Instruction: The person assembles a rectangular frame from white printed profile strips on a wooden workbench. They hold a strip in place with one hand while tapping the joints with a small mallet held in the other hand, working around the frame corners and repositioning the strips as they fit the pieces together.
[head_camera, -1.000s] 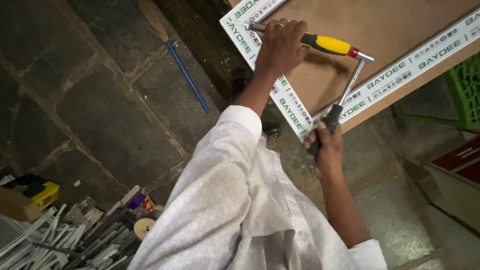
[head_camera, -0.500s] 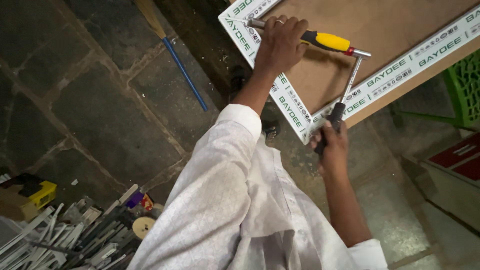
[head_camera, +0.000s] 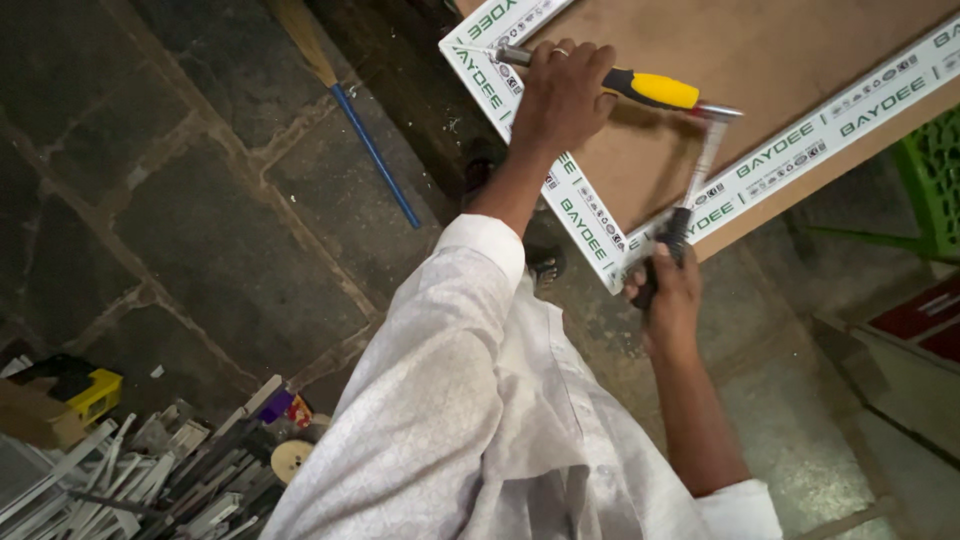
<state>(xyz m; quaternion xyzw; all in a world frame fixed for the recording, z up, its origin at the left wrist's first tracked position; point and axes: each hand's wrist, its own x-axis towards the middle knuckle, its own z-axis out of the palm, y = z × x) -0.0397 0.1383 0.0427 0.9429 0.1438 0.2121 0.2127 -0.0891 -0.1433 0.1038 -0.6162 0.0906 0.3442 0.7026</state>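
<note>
— What is the left hand (head_camera: 565, 95) doing?

— It is wrapped tight around a chisel (head_camera: 625, 85) with a yellow and black handle and a grey metal shaft, laid flat across the brown board (head_camera: 760, 60) near its corner.

— And the right hand (head_camera: 668, 292)?

— It is closed on the black grip of a hammer (head_camera: 695, 180). The hammer's pale shaft rises to a metal head that meets the yellow end of the chisel.

— How does the board look?

— Plain brown, edged by a white frame (head_camera: 585, 215) with green print, lying over a dark stone floor (head_camera: 200, 200).

— Anything nearby?

— A blue-handled broom (head_camera: 370, 150) on the floor.
</note>
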